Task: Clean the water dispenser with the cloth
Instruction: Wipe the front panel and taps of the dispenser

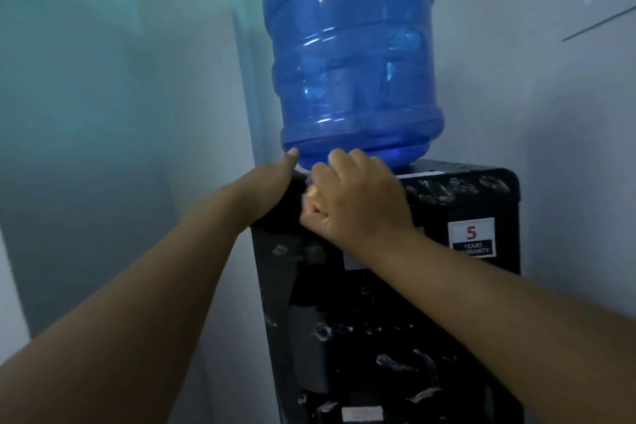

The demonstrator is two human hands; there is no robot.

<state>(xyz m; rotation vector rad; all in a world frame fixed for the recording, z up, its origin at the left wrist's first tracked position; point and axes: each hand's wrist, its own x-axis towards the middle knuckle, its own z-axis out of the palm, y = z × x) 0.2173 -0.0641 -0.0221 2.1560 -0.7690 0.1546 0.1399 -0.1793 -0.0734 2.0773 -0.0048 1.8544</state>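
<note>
The black water dispenser (457, 196) stands against the wall with a blue water bottle (354, 55) upside down on top. Pale smears streak its top and front. My left hand (272, 182) lies over the top left corner, thumb up against the bottle's base, and its fingers are hidden behind the dark corner. My right hand (351, 200) sits on the top front edge just below the bottle with its fingers curled. A small pale bit of the cloth (312, 193) peeks out from under those fingers, and the rest of it is hidden.
A white sticker with a red "5" and "years warranty" (471, 237) is on the dispenser's upper right front. Pale walls close in on the left and behind. A window frame (605, 7) shows at the upper right.
</note>
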